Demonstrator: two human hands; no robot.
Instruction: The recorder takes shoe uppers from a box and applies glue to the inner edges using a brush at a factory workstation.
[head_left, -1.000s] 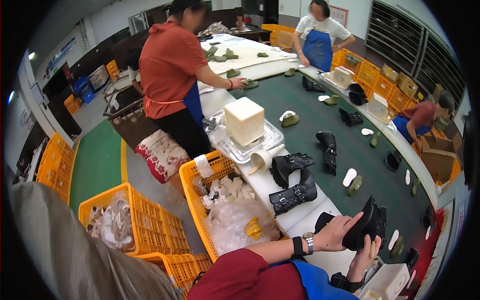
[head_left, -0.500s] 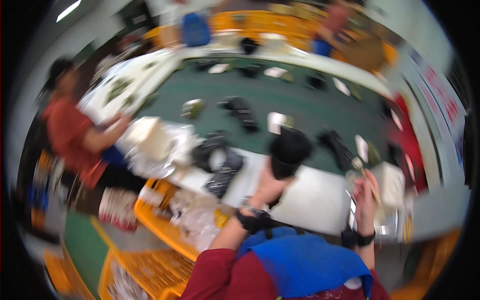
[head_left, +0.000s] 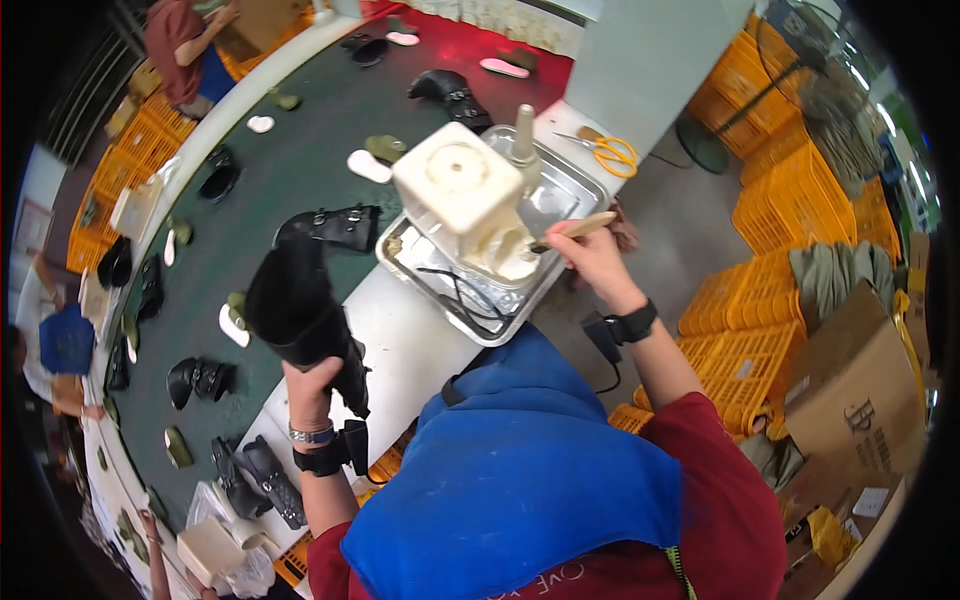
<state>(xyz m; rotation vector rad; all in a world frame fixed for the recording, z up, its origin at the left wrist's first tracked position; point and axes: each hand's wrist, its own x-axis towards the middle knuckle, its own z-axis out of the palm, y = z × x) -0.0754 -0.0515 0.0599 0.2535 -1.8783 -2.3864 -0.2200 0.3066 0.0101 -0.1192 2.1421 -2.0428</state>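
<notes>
My left hand (head_left: pixel 312 385) grips a tall black boot (head_left: pixel 292 295) by its lower part, its dark shaft pointing up and away. My right hand (head_left: pixel 598 262) is closed round the pale handle of a brush (head_left: pixel 582 226). The brush's tip is at the open mouth of a cream plastic glue dispenser (head_left: pixel 458 185), whose white contents show at the mouth. That dispenser stands in a metal tray (head_left: pixel 585 178), with dark cables lying beside it. A nozzled plastic bottle (head_left: pixel 524 135) is upright behind it.
A green conveyor belt (head_left: pixel 330 130) curves past with black boots (head_left: pixel 345 227), pale insoles and olive pieces. Scissors with orange handles (head_left: pixel 614 156) lie beyond the tray. Yellow crates (head_left: pixel 740 375) and a cardboard box (head_left: pixel 860 390) are stacked at right. Other people stand at left.
The view has swung to the right. The brush, held up beside the dispenser before, is now at its mouth. The boot stays in my left hand.
</notes>
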